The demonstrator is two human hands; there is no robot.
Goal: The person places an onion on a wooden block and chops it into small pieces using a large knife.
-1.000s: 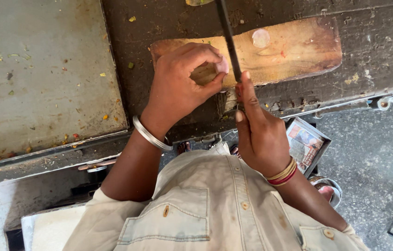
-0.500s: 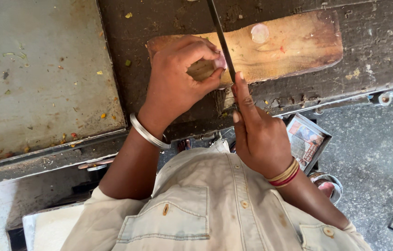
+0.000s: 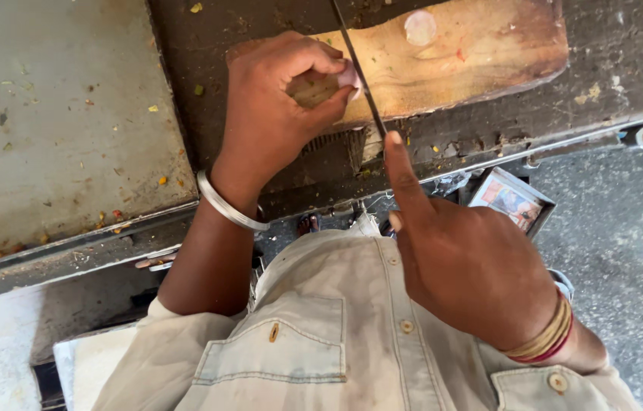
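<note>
Your left hand [image 3: 276, 114] has its fingers curled tight over a small brownish vegetable piece [image 3: 312, 87], thumb and fingertips pinching it down onto the wooden cutting board [image 3: 474, 57]; what kind of vegetable it is cannot be told. Your right hand [image 3: 466, 259] grips the handle of a knife [image 3: 358, 68], with the forefinger stretched straight along the spine and the other fingers folded under, hidden from view. The thin dark blade runs edge-down just beside the left fingertips, touching the cut end of the piece.

A metal bangle [image 3: 229, 205] circles your left wrist, and red and yellowish bands [image 3: 546, 339] sit on the right wrist. Your pale button shirt [image 3: 321, 335] fills the lower middle.

The board lies on a dark, grimy countertop [image 3: 611, 68] strewn with small scraps. A pale sliced round [image 3: 420, 27] rests on the board's far end. To the left is a grey metal sheet [image 3: 55, 114] flecked with crumbs and bits of red and yellow. Below the counter's edge, a printed carton [image 3: 512, 199] sits near rough grey ground [image 3: 626, 236].
</note>
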